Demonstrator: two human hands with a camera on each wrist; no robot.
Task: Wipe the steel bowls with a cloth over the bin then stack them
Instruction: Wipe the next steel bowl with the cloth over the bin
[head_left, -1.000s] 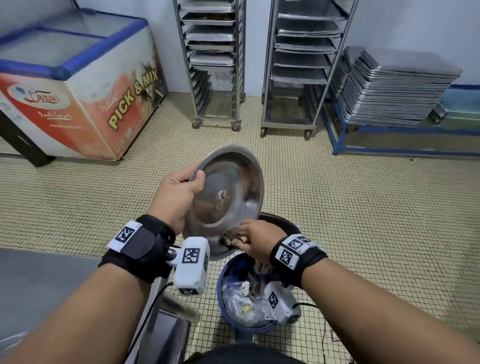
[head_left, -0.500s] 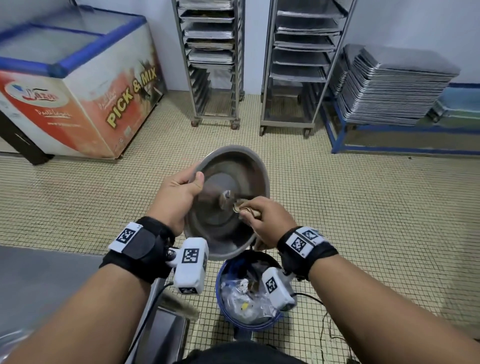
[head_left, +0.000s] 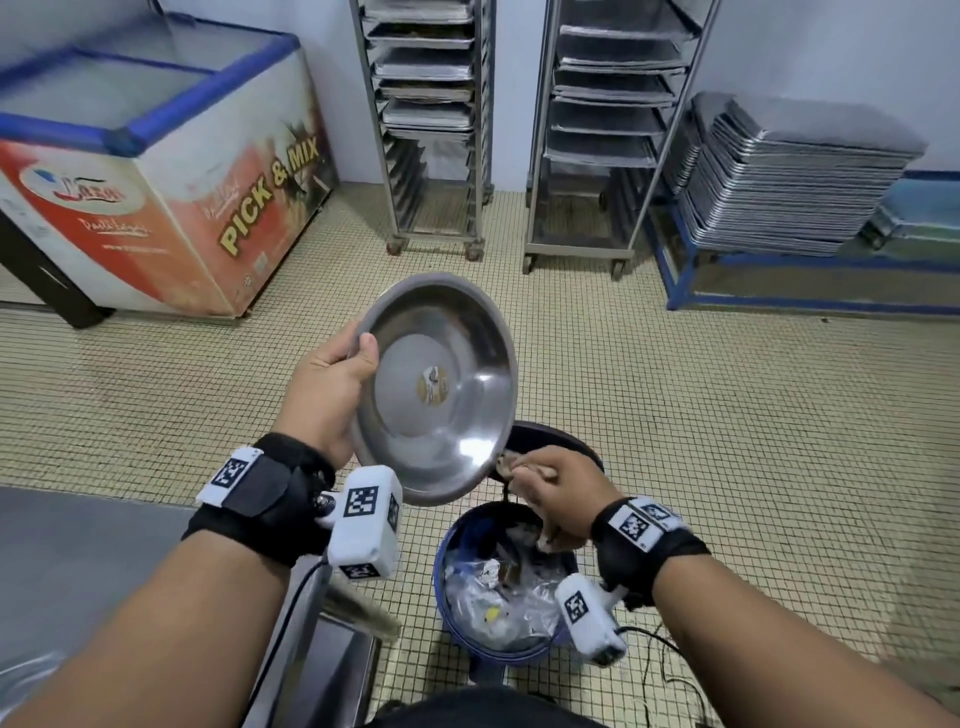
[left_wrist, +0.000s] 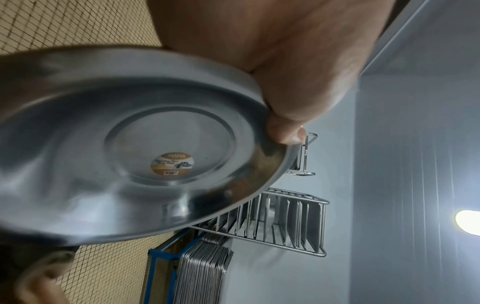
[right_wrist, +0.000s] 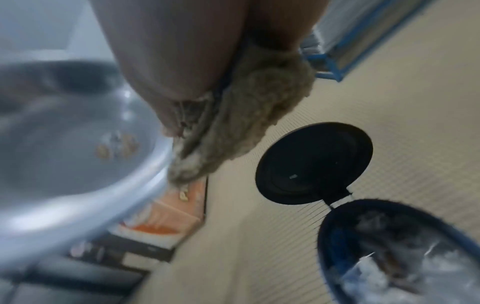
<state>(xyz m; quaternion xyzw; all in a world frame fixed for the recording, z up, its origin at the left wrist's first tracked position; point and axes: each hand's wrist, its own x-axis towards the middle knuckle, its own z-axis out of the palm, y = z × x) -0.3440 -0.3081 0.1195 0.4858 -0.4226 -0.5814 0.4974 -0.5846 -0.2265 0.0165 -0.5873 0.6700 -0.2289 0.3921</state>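
A steel bowl with a round sticker in its base is tilted toward me above the floor. My left hand grips its left rim, thumb over the edge; the left wrist view shows the same bowl pinched at the rim. My right hand holds a bunched beige cloth at the bowl's lower right rim, above the open blue bin. In the right wrist view the cloth touches the bowl's edge.
The bin's black lid stands open behind it; the bin holds plastic waste. A steel counter lies at lower left. A chest freezer, two tray racks and stacked steel trays line the far wall across tiled floor.
My right hand with the cloth has swept from the bowl's centre down to its lower right rim. The left hand has turned the bowl's opening a little more toward me.
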